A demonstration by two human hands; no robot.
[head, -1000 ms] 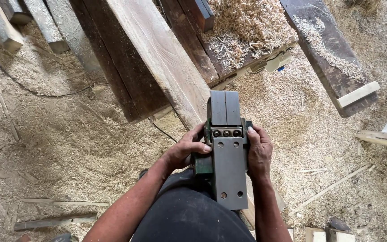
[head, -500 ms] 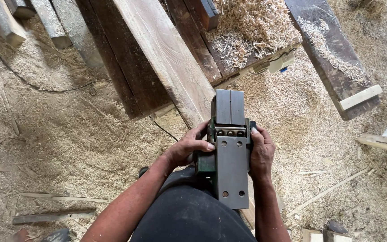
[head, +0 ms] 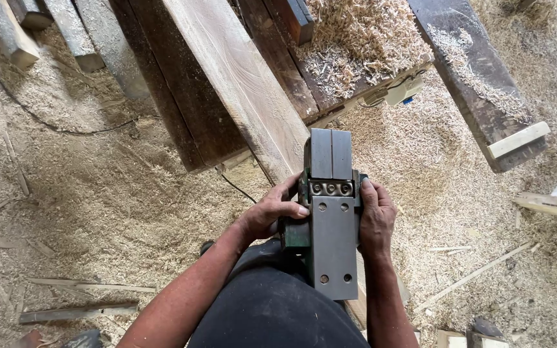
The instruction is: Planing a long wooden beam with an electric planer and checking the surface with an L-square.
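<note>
I hold an electric hand planer (head: 331, 219) upside down against my lap, its grey metal sole facing up and the cutter drum with three screws showing across the middle. My left hand (head: 271, 212) grips its left side, thumb near the drum. My right hand (head: 376, 216) clasps the right side. The planer's green body shows under the sole. A long pale plank (head: 240, 77) runs from the planer's front end up and to the left.
Dark boards (head: 182, 109) lie beside the plank. A heap of wood shavings (head: 362, 32) sits on the bench. Another dark beam (head: 478, 77) lies at the right. Sawdust covers the floor (head: 78, 212), with a thin black cord (head: 66, 129) and loose wood strips.
The view has shifted slightly. My hands and the planer stay much as they were, with only small movement.
</note>
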